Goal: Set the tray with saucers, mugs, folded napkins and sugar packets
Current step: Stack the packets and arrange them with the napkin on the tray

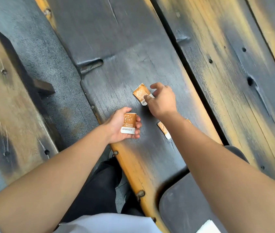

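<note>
My left hand lies palm up over the table's near edge and holds an orange-and-white sugar packet in its curled fingers. My right hand reaches over a second sugar packet lying on the dark wooden table; its thumb touches the packet's near end while the fingers are spread above it. A third sugar packet lies on the table, partly hidden under my right forearm. A dark tray shows at the bottom edge with a white napkin corner on it. No saucers or mugs are in view.
The table is made of scorched planks with gaps and knots between them. A wooden bench stands to the left, with grey floor between bench and table. My dark trousers show below the table edge.
</note>
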A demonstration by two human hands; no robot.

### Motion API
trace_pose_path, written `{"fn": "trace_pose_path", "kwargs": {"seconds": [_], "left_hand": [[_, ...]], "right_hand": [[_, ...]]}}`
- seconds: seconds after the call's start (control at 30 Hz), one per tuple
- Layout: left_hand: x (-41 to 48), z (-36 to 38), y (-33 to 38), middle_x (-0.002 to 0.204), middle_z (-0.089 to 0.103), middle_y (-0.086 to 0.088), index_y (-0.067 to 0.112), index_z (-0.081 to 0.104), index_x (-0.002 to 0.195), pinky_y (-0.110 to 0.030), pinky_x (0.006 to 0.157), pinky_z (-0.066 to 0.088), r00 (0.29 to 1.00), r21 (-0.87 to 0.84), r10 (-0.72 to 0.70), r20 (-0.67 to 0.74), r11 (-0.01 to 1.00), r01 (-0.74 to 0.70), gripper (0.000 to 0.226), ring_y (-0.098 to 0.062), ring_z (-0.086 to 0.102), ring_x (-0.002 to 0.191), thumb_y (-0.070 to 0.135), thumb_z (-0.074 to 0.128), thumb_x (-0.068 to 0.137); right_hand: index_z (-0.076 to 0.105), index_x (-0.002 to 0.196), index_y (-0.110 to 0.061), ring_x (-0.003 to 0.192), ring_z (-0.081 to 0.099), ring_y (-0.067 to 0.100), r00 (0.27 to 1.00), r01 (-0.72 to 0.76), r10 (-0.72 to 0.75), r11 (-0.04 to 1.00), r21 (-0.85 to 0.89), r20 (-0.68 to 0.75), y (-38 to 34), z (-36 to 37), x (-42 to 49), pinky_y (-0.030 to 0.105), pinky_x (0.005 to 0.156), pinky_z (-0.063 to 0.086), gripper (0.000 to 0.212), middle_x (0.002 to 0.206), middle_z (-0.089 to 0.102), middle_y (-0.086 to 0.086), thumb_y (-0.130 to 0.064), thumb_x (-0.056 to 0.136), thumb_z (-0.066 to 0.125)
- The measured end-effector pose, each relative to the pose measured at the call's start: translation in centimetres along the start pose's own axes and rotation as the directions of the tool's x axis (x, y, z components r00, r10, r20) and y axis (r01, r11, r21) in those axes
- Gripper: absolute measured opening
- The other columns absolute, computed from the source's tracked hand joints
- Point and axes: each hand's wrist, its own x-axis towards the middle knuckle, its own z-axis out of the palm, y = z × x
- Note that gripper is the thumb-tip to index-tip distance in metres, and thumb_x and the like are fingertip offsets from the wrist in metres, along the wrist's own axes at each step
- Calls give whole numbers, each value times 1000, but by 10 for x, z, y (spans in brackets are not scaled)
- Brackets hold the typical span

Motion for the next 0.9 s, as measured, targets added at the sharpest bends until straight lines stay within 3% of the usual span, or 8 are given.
{"fn": "trace_pose_path", "kwargs": {"seconds": [0.07, 0.2, 0.3, 0.47, 0.57, 0.63, 0.77, 0.9], "left_hand": [[0, 3, 0, 62, 57, -12, 6, 60, 73, -33, 58, 49, 999, 9, 11, -37, 1000, -11, 52, -25, 52, 50, 39, 31, 100], [2, 12, -2, 56, 57, -13, 4, 60, 70, -30, 53, 48, 992, 30, 42, -118, 999, -39, 53, -25, 53, 45, 35, 30, 100], [5, 15, -3, 53, 57, -13, 3, 61, 68, -31, 53, 48, 984, 51, 52, -170, 998, -44, 53, -25, 54, 43, 34, 31, 99], [6, 16, -3, 55, 59, -13, 4, 62, 68, -33, 55, 50, 980, 70, 53, -191, 997, -40, 52, -27, 57, 44, 34, 31, 98], [6, 17, -3, 55, 59, -13, 5, 61, 68, -32, 56, 50, 980, 70, 52, -193, 997, -39, 52, -26, 57, 43, 34, 30, 98], [5, 18, -3, 57, 60, -13, 5, 62, 67, -32, 56, 50, 980, 77, 54, -194, 996, -40, 53, -26, 56, 44, 34, 30, 98], [4, 21, -4, 56, 59, -14, 5, 62, 66, -32, 55, 51, 973, 103, 69, -220, 994, -48, 53, -27, 56, 44, 34, 31, 97], [5, 24, -4, 53, 58, -13, 5, 60, 65, -32, 54, 51, 958, 137, 90, -271, 989, -54, 51, -26, 56, 41, 33, 32, 96]], "right_hand": [[58, 130, -18, 110, 58, 24, 1000, 19, -19, 999, -34, 12, -2, 5, 7, 28, 96, 41, 40, 132, 46, 8, -24, 90, 65], [58, 123, -20, 109, 56, 29, 1000, 17, -17, 997, -78, 10, 0, 13, 15, 36, 96, 47, 39, 129, 40, 7, -24, 86, 69], [56, 112, -23, 108, 54, 30, 1000, 7, -9, 998, -67, -28, 4, 18, 18, 40, 94, 47, 30, 119, 42, 5, -24, 85, 70], [51, 87, -21, 93, 53, 23, 997, -72, 72, 997, -6, -43, 13, 19, 16, 29, 78, 38, 19, 104, 54, 5, -25, 86, 69], [56, 82, -19, 95, 61, 23, 986, -164, 165, 986, 39, -16, 24, 13, 8, 26, 74, 41, 11, 83, 61, 1, -18, 86, 66], [56, 83, -20, 95, 63, 25, 978, -208, 208, 977, 57, 0, 33, 9, 1, 27, 72, 43, 11, 86, 63, 2, -18, 86, 67], [51, 95, -19, 94, 59, 24, 976, -212, 217, 970, 115, -27, 38, 9, -10, 32, 75, 44, 33, 105, 64, 7, -39, 82, 74], [48, 114, -14, 109, 57, 30, 974, -210, 216, 975, 78, -75, 22, 19, -16, 41, 85, 46, 61, 123, 51, 10, -52, 76, 76]]}}
